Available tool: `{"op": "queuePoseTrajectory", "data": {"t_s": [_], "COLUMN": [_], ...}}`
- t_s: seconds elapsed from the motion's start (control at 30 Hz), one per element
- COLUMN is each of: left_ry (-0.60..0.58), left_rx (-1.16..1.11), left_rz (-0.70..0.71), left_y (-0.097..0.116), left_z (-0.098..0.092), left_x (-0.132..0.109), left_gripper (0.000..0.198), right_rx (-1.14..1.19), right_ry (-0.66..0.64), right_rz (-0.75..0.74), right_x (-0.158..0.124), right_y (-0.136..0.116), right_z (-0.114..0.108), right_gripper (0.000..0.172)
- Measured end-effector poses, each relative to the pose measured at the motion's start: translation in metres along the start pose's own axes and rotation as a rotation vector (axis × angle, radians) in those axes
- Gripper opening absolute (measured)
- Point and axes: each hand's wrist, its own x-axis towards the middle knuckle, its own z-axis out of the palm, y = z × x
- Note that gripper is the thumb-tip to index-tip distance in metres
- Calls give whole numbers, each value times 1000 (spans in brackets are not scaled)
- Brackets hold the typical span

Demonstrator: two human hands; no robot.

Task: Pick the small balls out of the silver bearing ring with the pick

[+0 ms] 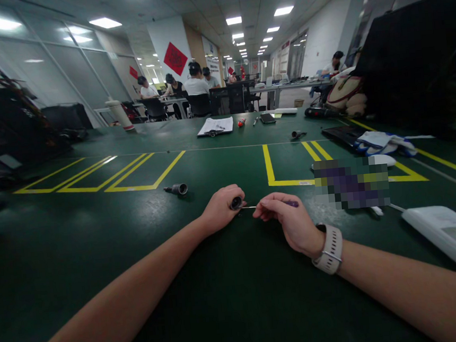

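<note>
My left hand (220, 210) is closed around a dark cylindrical part (236, 202), its round hollow end facing me. Between the fingers of my right hand (286, 216) is a thin screwdriver (292, 203) with a purple handle. Its slim metal shaft points left and reaches the rim of the hollow end; I cannot tell whether the tip is inside. A similar dark part with a narrow stem (177, 188) lies on the green table (223, 299), left of and beyond my left hand. Another such part (297, 134) lies farther back on the right.
Yellow tape outlines (134, 189) mark the table. At right lie a blurred-out purple patch (344, 184), a white device (449, 237) and a cloth (385, 142). A clipboard (215, 126), phone (267, 118) and white bottle (120, 115) are farther back. Several people sit beyond.
</note>
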Motion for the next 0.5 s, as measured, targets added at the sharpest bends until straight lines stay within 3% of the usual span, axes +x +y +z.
{"op": "queuePoseTrajectory", "data": {"t_s": [0.37, 0.5], "left_ry": [-22, -30], "left_rx": [22, 45], "left_rz": [-23, -22], "left_y": [0, 0], "left_z": [0, -1], "left_x": [1, 1], "left_gripper": [13, 10], "right_rx": [-21, -141], "right_ry": [0, -19], "right_rz": [-41, -111], "right_x": [0, -2], "right_y": [1, -1], "right_z": [-1, 1], "right_gripper": [18, 15]}}
